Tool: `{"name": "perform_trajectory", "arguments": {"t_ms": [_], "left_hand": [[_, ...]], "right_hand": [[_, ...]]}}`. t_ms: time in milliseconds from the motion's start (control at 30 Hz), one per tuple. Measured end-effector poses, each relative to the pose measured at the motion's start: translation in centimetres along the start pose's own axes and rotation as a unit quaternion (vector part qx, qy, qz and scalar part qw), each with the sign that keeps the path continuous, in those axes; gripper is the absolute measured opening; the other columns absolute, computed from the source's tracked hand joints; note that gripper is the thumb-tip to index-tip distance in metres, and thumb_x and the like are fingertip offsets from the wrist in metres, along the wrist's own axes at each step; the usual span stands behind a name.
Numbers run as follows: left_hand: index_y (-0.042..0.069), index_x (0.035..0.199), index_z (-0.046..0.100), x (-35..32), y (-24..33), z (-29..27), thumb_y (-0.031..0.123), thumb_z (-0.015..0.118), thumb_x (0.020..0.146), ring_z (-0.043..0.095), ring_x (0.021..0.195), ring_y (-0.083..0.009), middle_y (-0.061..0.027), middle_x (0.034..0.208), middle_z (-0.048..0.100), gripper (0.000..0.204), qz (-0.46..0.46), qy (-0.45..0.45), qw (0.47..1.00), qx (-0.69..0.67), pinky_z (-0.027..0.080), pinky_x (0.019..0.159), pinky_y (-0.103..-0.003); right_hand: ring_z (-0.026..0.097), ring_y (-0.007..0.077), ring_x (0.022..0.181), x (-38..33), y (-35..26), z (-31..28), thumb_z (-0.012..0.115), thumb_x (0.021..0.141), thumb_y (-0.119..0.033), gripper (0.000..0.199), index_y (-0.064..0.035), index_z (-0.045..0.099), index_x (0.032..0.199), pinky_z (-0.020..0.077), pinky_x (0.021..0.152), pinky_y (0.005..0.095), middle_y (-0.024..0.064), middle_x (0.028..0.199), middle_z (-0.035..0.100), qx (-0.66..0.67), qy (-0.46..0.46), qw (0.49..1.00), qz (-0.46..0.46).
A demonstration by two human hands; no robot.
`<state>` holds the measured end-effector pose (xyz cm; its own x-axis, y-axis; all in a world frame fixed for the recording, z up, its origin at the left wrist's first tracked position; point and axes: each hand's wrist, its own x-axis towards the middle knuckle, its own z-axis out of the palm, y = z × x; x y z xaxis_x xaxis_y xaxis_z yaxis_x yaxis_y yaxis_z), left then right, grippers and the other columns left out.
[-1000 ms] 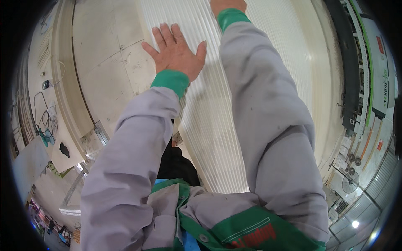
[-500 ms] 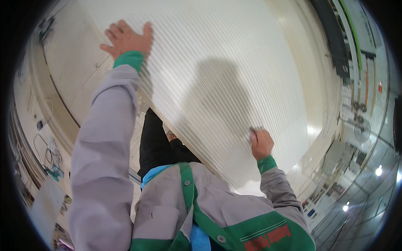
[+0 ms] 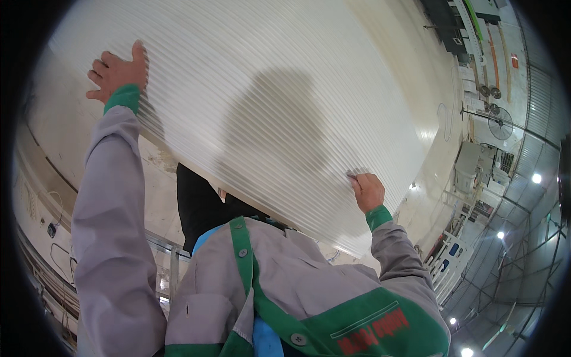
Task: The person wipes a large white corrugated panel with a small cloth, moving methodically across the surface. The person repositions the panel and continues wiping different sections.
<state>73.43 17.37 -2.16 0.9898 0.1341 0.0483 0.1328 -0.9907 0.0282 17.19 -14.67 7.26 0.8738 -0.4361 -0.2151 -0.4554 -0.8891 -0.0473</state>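
Observation:
A large white ribbed panel (image 3: 196, 53) lies in front of me, its finely grooved surface carrying a dark shadow. At its left edge my left hand (image 3: 119, 72) has its fingers spread, the thumb over the ribs and the other fingers reaching past the edge. My right hand (image 3: 369, 190) is closed over the right part of the panel. A small dark tip shows at its thumb and fingertips; the rest of that item is hidden in the grip, so I cannot tell its kind.
Pale bench surface (image 3: 62, 89) extends past the panel's left edge. On the far right are a standing fan (image 3: 500, 123), a grey bin (image 3: 468, 163) and a dark machine part (image 3: 445, 27). A metal frame (image 3: 173, 265) stands low beside my legs.
The view has turned, so the panel and my left hand appear further left. My right hand stays closed at nearly the same picture place; the left stays spread at the panel's edge.

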Motion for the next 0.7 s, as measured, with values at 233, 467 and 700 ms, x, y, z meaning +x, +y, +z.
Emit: {"name": "perform_trajectory", "arguments": {"t_ms": [233, 467, 700], "left_hand": [[0.006, 0.161, 0.026, -0.2, 0.1, -0.3, 0.075, 0.037, 0.096, 0.012, 0.158, -0.0379, -0.0201, 0.168, 0.021, 0.096, 0.0, -0.014, 1.0, -0.004, 0.01, 0.121, -0.068], [0.006, 0.161, 0.026, -0.3, 0.3, -0.3, 0.075, 0.039, 0.097, 0.012, 0.158, -0.039, -0.0198, 0.167, 0.023, 0.095, 0.0, 0.0, 1.0, 0.015, 0.009, 0.12, -0.071], [-0.002, 0.16, 0.023, -0.7, -0.6, -1.1, 0.066, 0.043, 0.098, 0.009, 0.158, -0.0436, -0.0263, 0.168, 0.019, 0.095, 0.009, -0.027, 0.998, -0.053, 0.003, 0.12, -0.072]], "right_hand": [[0.06, 0.0333, 0.074, 1.7, -0.1, -0.2, 0.07, 0.094, -0.025, 0.023, -0.0065, 0.062, 0.084, 0.0472, 0.064, 0.0482, 0.0118, 0.078, 0.06, 0.024, 0.023, 0.999, -0.009], [0.06, 0.034, 0.07, 13.3, -8.2, 0.4, 0.07, 0.093, -0.023, 0.021, -0.0075, 0.061, 0.083, 0.0479, 0.061, 0.0484, 0.0121, 0.077, 0.06, 0.065, 0.063, 0.99, -0.104], [0.066, 0.0354, 0.075, 41.1, -32.7, 1.2, 0.059, 0.1, -0.03, 0.027, -0.0101, 0.061, 0.082, 0.0519, 0.063, 0.0496, 0.0139, 0.084, 0.067, 0.104, 0.19, 0.946, -0.241]]}}
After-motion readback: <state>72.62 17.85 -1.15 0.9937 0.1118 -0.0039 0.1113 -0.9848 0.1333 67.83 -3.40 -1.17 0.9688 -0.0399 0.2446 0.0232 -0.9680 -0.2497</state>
